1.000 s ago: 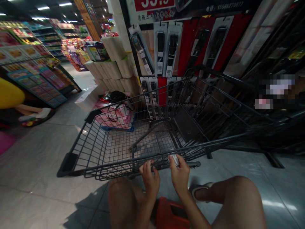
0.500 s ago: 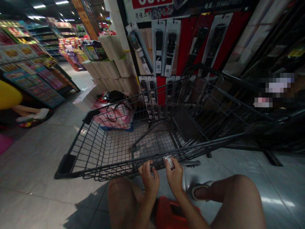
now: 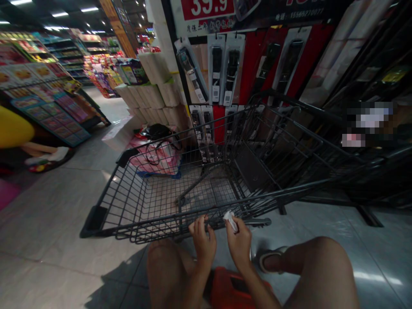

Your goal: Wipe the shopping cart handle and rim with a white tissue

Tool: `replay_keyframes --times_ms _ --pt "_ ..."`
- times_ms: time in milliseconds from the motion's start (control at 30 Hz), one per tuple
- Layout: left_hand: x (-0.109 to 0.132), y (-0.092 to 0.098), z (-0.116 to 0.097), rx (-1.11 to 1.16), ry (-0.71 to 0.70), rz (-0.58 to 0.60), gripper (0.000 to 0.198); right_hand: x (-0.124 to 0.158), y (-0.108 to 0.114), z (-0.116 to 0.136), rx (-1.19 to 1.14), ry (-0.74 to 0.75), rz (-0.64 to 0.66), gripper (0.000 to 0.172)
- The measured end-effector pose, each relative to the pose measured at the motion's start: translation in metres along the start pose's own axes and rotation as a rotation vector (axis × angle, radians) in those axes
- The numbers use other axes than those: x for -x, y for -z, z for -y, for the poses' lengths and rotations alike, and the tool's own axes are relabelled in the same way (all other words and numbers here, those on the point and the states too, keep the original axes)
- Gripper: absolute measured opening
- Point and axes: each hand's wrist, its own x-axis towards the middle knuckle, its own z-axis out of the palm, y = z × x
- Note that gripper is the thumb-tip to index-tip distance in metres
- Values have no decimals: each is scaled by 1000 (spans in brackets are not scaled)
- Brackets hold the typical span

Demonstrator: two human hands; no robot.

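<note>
A dark wire shopping cart (image 3: 106, 201) stands right in front of me on the tiled floor. My left hand (image 3: 202, 240) is at the cart's near rim, with its fingers curled round the wires. Beside it, my right hand (image 3: 238, 242) pinches a small white object (image 3: 230, 218) against the same rim. I sit low, my bare knees on either side of my arms, and a red stool (image 3: 230, 289) shows between my legs.
Behind the cart is a display wall of packaged black belts (image 3: 225, 68) under a red price sign. Stacked white packs (image 3: 154, 92) and a pink bag (image 3: 154, 156) lie left of it. Store shelves (image 3: 41, 94) line the aisle at far left.
My right hand has shifted slightly left along the cart rim and turned the small white object. My left hand has stayed on the wires.
</note>
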Motion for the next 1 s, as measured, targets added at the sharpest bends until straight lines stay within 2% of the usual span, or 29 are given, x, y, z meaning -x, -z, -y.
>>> replay_keyframes --times_ms 233,400,533,767,1000 --pt "0 1 -1 -2 -16 -7 26 -7 7 38 -125 -88 -77 36" --pt "0 1 -2 -7 -21 -13 24 -17 1 49 -160 -81 -19 31" --pt "1 0 -1 -14 -20 -18 24 -17 -2 50 -149 -45 -14 28" --pt "0 0 0 -15 -18 -20 22 -24 -3 51 -67 108 -22 24" --pt "-1 0 1 -17 -23 -28 21 -10 -21 25 -33 79 35 22"
